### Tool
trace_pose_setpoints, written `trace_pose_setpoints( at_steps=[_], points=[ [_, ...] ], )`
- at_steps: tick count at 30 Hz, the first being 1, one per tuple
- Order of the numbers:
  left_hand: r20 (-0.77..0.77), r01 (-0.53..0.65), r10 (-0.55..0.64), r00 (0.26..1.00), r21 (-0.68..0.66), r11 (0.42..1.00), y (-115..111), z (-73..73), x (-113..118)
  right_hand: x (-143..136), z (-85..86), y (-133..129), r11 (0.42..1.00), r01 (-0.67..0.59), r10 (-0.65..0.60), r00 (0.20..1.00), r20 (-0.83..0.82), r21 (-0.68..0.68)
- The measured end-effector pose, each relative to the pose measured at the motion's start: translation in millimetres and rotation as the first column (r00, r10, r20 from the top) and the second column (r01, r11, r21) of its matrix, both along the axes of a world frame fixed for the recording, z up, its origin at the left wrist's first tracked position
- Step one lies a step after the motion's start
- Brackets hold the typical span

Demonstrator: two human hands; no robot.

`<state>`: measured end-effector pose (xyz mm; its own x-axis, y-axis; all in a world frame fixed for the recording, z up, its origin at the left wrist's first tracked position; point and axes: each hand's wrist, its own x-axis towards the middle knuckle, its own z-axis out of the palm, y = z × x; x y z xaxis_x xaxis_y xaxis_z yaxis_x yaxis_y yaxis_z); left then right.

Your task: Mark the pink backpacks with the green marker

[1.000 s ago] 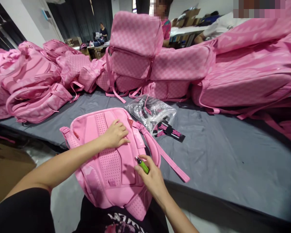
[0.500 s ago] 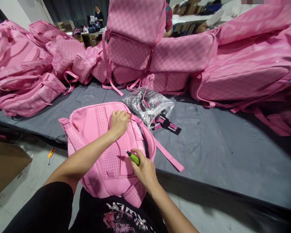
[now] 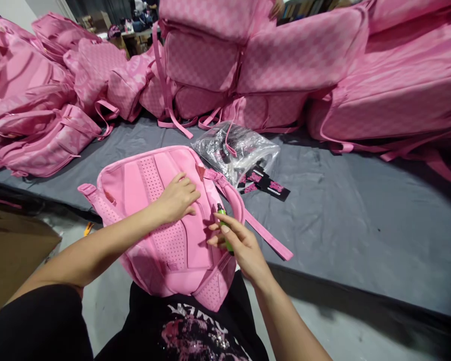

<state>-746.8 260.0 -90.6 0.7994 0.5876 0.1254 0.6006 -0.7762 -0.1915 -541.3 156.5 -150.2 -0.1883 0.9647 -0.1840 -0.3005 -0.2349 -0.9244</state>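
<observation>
A pink backpack point(image 3: 126, 175) lies with its padded back panel up, partly on the grey-covered table and partly over my lap. Across that panel rests my left hand point(image 3: 178, 198), its fingers loosely bent and apart, holding nothing. Near the bag's right side, my right hand point(image 3: 246, 248) holds a green marker point(image 3: 229, 245) between thumb and fingers, its black tip pointing up and away. The right shoulder strap point(image 3: 236, 198) curves out beside it, and a loose webbing end point(image 3: 270, 235) trails over the table edge.
Behind the backpack sits a clear plastic bag point(image 3: 257, 148) with black cards point(image 3: 280, 190) bearing pink pieces spilling out. Pink backpacks are heaped at the left point(image 3: 41, 120) and stacked along the back point(image 3: 203, 60). A cardboard box point(image 3: 18, 255) stands on the floor at left.
My left hand has let go of the bag's upper right edge and come back toward me onto the panel. My right hand has shifted right, turning the marker more upright.
</observation>
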Motion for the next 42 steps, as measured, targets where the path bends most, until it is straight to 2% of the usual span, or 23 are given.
trace_pose_setpoints(
  at_steps=[4,7,9,12,15,17,21,25,26,32,36,39,42],
  points=[
    [0.107,0.017,-0.027,0.994,0.093,0.996,-14,-12.5,-7,8,7.0,0,0.994,-0.106,0.111,0.975,-0.192,0.037],
    [0.124,0.028,-0.042,0.991,0.116,0.993,-23,-15.7,-8,7,15.4,4,0.989,-0.136,0.143,0.971,-0.19,0.053],
    [0.131,0.025,-0.039,0.991,0.113,0.993,-27,-16.4,-8,0,19.7,8,0.996,-0.063,0.07,0.993,-0.091,0.068],
    [0.152,0.017,-0.033,0.988,0.105,0.994,-27,-18.2,-7,-17,20.7,15,0.984,0.113,-0.126,0.988,0.086,0.14],
    [0.16,0.018,-0.036,0.986,0.11,0.994,-26,-20.8,-8,-32,16.8,19,0.917,0.294,-0.351,0.916,0.193,0.27],
    [0.169,0.021,-0.041,0.985,0.119,0.993,-26,-22.4,-8,-39,13.7,20,0.876,0.346,-0.434,0.871,0.233,0.336],
    [0.197,0.019,-0.055,0.979,0.179,0.984,-30,-25.9,-9,-44,9.3,22,0.861,0.257,-0.435,0.819,0.375,0.438],
    [0.212,0.015,-0.067,0.975,0.237,0.971,-31,-29.6,-9,-43,6.3,24,0.805,0.156,-0.516,0.661,0.545,0.573],
    [0.216,0.011,-0.064,0.974,0.236,0.972,-31,-30.1,-8,-43,5.6,24,0.798,0.15,-0.525,0.647,0.553,0.583],
    [0.279,-0.014,-0.03,0.96,0.155,0.988,-33,-27.7,-7,-44,2.9,24,0.832,0.192,-0.487,0.701,0.521,0.52],
    [0.292,-0.004,-0.028,0.956,0.109,0.994,-34,-26.8,-7,-43,-0.2,21,0.847,0.215,-0.455,0.765,0.455,0.486],
    [0.263,-0.011,-0.022,0.965,0.124,0.992,-35,-28.2,-7,-43,-1.8,19,0.852,0.223,-0.46,0.752,0.472,0.474],
    [0.25,-0.023,-0.021,0.968,0.174,0.984,-36,-29.4,-8,-44,-0.8,17,0.864,0.224,-0.434,0.784,0.444,0.45]
  ],
)
